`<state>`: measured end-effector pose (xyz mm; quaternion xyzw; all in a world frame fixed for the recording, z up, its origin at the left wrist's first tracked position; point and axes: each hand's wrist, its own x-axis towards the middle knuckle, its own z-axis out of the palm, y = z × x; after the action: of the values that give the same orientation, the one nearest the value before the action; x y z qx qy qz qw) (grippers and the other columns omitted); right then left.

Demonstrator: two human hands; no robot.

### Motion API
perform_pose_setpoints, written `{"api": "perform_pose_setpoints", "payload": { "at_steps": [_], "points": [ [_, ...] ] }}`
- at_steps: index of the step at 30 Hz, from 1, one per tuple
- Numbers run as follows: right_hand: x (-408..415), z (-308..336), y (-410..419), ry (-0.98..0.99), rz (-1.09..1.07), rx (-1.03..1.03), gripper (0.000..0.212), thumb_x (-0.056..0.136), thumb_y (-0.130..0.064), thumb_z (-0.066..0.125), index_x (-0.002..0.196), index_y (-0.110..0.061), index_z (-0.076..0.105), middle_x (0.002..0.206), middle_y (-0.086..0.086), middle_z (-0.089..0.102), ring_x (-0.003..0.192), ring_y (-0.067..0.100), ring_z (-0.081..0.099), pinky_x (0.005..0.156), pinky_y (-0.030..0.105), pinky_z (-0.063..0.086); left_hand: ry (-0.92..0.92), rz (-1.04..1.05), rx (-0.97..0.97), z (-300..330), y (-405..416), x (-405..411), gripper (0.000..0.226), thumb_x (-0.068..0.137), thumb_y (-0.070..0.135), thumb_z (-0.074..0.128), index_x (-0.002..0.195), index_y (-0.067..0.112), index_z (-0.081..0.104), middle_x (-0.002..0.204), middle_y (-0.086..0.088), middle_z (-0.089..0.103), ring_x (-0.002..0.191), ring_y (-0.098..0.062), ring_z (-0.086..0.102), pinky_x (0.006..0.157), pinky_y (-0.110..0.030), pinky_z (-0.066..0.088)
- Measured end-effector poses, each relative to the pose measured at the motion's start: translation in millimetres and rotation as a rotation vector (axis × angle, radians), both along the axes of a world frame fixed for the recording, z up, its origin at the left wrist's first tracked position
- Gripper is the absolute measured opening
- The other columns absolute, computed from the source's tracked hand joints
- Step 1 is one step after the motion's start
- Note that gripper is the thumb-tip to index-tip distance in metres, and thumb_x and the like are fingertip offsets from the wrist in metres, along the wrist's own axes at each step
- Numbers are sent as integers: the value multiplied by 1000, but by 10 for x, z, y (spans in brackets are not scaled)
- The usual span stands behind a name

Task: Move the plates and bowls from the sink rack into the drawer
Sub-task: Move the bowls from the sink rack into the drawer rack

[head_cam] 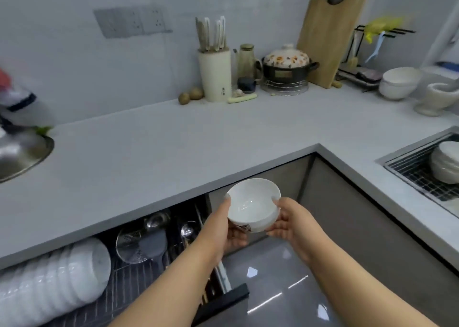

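Observation:
I hold a white bowl [252, 203] between both hands, in front of the counter's inner corner. My left hand [223, 229] grips its left rim and underside, and my right hand [291, 221] grips its right rim. Below and to the left, the drawer [223, 295] stands pulled out, with a row of white bowls [57, 282] lying on their sides in its wire rack. At the right edge, the sink rack [422, 177] carries a stack of white bowls [445, 164].
The drawer also holds a mesh strainer [134, 244], ladles and steel utensils. On the counter stand a knife block [214, 74], a clay pot [286, 64], a cutting board [330, 38], stacked bowls [398, 82] and a mortar [438, 98]. A steel lid [22, 155] lies at left.

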<state>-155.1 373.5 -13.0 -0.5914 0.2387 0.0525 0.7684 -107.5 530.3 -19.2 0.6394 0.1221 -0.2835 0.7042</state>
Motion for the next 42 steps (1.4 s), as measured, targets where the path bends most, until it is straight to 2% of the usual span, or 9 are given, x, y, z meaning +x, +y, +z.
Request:
{"api": "perform_pose_setpoints", "payload": {
  "at_steps": [6, 9, 14, 20, 26, 29, 34, 38, 42],
  "points": [
    [143, -152, 1203, 32, 168, -97, 31, 90, -31, 53, 111, -8, 56, 81, 15, 59, 70, 24, 59, 64, 34, 51, -16, 159, 174, -226, 1468, -70, 53, 100, 51, 31, 105, 7, 60, 73, -12, 68, 61, -21, 59, 56, -30, 52],
    [207, -263, 1796, 90, 246, -113, 27, 93, -27, 51, 112, -8, 54, 80, 14, 56, 65, 22, 57, 59, 31, 49, -49, 238, 316, -382, 2241, -196, 49, 102, 47, 29, 110, 11, 60, 88, -14, 68, 71, -21, 61, 68, -34, 53],
    [264, -565, 2706, 133, 372, -192, 20, 93, -26, 51, 102, -9, 57, 75, 13, 58, 60, 20, 55, 55, 30, 45, -60, 283, 597, -739, 3397, -419, 41, 101, 44, 30, 88, 18, 58, 93, -11, 67, 91, -29, 63, 88, -41, 50],
    [350, -1020, 3556, 197, 503, -381, 23, 90, -24, 59, 92, -1, 60, 67, 12, 59, 53, 19, 56, 51, 32, 46, -61, 211, 986, -1056, 4393, -727, 35, 98, 35, 35, 80, 14, 55, 88, -6, 61, 87, -25, 57, 77, -36, 45],
    [402, -1544, 4199, 327, 641, -644, 48, 79, -39, 68, 115, -12, 49, 107, 10, 60, 93, 29, 63, 85, 46, 55, 25, -30, 1273, -1374, 4887, -912, 48, 98, 46, 34, 130, 14, 48, 134, -8, 51, 123, -26, 44, 99, -36, 39],
    [399, -1731, 4439, 366, 759, -780, 60, 79, -43, 67, 125, -12, 45, 118, 11, 60, 99, 27, 61, 86, 38, 52, -70, -51, 1309, -1402, 4940, -929, 47, 97, 47, 35, 132, 18, 45, 133, -4, 50, 122, -23, 43, 100, -36, 38],
    [429, -1936, 4752, 432, 925, -946, 63, 81, -45, 66, 129, -12, 41, 121, 10, 60, 91, 24, 58, 59, 26, 43, -130, 22, 1294, -1405, 4941, -944, 45, 95, 46, 37, 129, 18, 46, 129, -1, 53, 119, -20, 45, 96, -35, 40],
    [413, -2091, 4987, 448, 1019, -1001, 60, 80, -45, 68, 124, -12, 42, 118, 12, 61, 95, 27, 60, 63, 29, 48, -120, 30, 1277, -1410, 4959, -962, 47, 95, 47, 37, 130, 18, 44, 129, -2, 54, 119, -20, 45, 93, -35, 41],
    [411, -2193, 5212, 459, 1044, -1041, 61, 82, -45, 66, 127, -12, 42, 115, 10, 62, 67, 16, 57, 45, 21, 37, -117, 35, 1271, -1406, 4958, -972, 48, 93, 49, 38, 128, 18, 45, 126, -1, 55, 117, -20, 46, 89, -34, 42]
  ]
}}
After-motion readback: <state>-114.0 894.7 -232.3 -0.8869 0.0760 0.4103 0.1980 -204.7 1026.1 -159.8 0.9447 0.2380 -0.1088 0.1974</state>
